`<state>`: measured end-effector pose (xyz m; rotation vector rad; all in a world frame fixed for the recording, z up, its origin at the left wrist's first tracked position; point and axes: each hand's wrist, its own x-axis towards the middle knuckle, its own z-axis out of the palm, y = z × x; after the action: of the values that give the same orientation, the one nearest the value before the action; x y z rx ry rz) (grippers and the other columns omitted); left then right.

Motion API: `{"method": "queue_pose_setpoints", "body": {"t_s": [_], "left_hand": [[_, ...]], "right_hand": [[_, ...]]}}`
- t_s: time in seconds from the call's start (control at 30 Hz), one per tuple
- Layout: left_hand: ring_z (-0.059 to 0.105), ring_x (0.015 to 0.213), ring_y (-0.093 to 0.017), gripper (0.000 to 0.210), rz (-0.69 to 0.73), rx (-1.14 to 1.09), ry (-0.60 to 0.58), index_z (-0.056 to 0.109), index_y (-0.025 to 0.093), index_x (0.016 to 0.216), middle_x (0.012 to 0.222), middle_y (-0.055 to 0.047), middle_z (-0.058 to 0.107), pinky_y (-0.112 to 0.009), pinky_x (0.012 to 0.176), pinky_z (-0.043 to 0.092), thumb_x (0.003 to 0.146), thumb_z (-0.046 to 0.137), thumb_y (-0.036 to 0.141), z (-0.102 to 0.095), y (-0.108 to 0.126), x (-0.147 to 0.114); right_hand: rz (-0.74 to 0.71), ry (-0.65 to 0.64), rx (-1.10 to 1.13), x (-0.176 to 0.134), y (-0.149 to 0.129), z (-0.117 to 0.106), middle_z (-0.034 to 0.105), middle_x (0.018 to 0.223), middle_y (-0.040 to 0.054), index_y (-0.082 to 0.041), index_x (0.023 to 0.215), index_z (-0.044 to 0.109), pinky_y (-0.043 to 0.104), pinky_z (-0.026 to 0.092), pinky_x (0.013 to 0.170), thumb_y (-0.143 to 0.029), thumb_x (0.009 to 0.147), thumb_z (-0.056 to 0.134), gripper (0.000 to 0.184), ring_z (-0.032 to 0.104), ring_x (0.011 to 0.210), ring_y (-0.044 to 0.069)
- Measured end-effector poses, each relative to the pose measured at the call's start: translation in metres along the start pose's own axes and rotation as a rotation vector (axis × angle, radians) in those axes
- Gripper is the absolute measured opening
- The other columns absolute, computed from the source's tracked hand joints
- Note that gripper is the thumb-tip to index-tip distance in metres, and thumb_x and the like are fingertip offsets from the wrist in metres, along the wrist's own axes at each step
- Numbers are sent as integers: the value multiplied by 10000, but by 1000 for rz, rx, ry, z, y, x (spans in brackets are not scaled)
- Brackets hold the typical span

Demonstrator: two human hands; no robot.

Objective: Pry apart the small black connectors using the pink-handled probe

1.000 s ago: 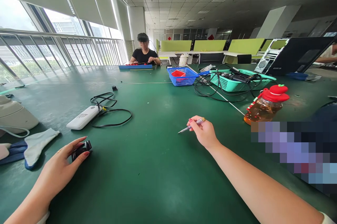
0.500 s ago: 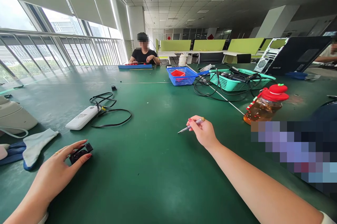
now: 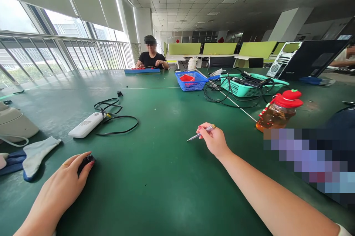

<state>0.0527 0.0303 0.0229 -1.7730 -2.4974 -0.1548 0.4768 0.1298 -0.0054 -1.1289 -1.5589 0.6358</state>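
On the left, my left hand (image 3: 68, 177) is closed round a small black object (image 3: 88, 160) at the green tabletop (image 3: 155, 191). Fingers cover most of that object, so its kind does not show. My right hand (image 3: 214, 140) grips a small screwdriver (image 3: 200, 133) with a clear handle and a thin metal shaft. Its tip points left and down, close to the table surface. A white power bank (image 3: 87, 125) with a looped black cable (image 3: 122, 132) lies beyond my left hand.
At far left are a blue-and-white cloth (image 3: 40, 156) and a pale device (image 3: 16, 123). A red-lidded bottle (image 3: 277, 112) stands right of my right hand. Farther back are a blue basket (image 3: 192, 85), a teal basket (image 3: 244, 91) with cables, and a seated person (image 3: 151, 58).
My left hand has shifted slightly and closed further over the black object, which now shows less. My right hand and the screwdriver stay almost where they were.
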Motion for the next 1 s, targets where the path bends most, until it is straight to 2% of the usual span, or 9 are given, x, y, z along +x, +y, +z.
{"method": "queue_pose_setpoints", "body": {"t_s": [0.27,0.47,0.57,0.63,0.73,0.8,0.87,0.93,1.0], "left_hand": [[626,1105,-304,626,-93,38,-33,450,259,1388,1336,-94,586,-422,910,492,908,238,600,2,3,-2],[641,1070,-289,592,-40,28,17,521,266,1337,1321,-68,612,-400,915,493,884,335,599,0,2,-3],[625,1104,-277,487,21,15,67,595,303,1247,1222,-28,679,-391,929,488,900,349,540,5,-7,0],[638,1074,-271,427,47,-8,96,631,341,1182,1154,-4,711,-389,923,490,894,376,525,6,-13,2],[669,983,-250,402,31,-65,93,662,373,1118,1121,22,721,-344,828,518,864,417,566,-3,-11,4],[681,902,-229,413,39,-106,63,671,381,1103,1108,44,719,-305,757,522,834,445,598,-17,3,4],[679,854,-232,435,145,-146,18,687,363,1082,1068,39,727,-305,752,519,790,486,616,-31,27,7],[673,885,-241,431,309,-196,-48,693,336,1086,1075,13,724,-305,778,515,786,517,591,-40,58,13],[663,927,-236,406,493,-236,-62,694,332,1080,1094,3,715,-304,816,506,790,545,574,-42,90,22]], "right_hand": [[10,5,-16,1,-1,0,638,702,36,-200,703,618,280,481,601,-505,886,517,370,588,615,170],[7,0,-33,1,-2,0,631,676,33,-199,707,619,281,481,596,-518,886,512,381,598,612,175],[7,-21,-41,1,-4,1,614,647,25,-202,729,628,283,488,592,-492,886,516,349,602,607,176],[-35,-42,-50,0,-10,1,638,707,34,-204,762,641,284,496,587,-440,893,519,296,605,606,169],[-233,-85,-81,-5,-32,0,686,864,48,-222,859,669,284,513,616,-302,903,529,167,631,665,165],[-429,-120,-83,-13,-58,-1,704,886,33,-253,948,674,286,532,704,-204,904,530,158,661,776,172],[-640,-181,-89,-24,-91,-5,717,891,9,-287,1061,649,275,530,715,-125,889,533,263,659,762,152],[-787,-280,-89,-36,-124,-9,729,882,-2,-301,1161,617,266,527,652,-133,870,567,339,637,668,138],[-840,-342,-96,-47,-151,-13,721,804,-35,-357,1115,652,260,527,598,-209,872,606,288,638,648,139]]}}
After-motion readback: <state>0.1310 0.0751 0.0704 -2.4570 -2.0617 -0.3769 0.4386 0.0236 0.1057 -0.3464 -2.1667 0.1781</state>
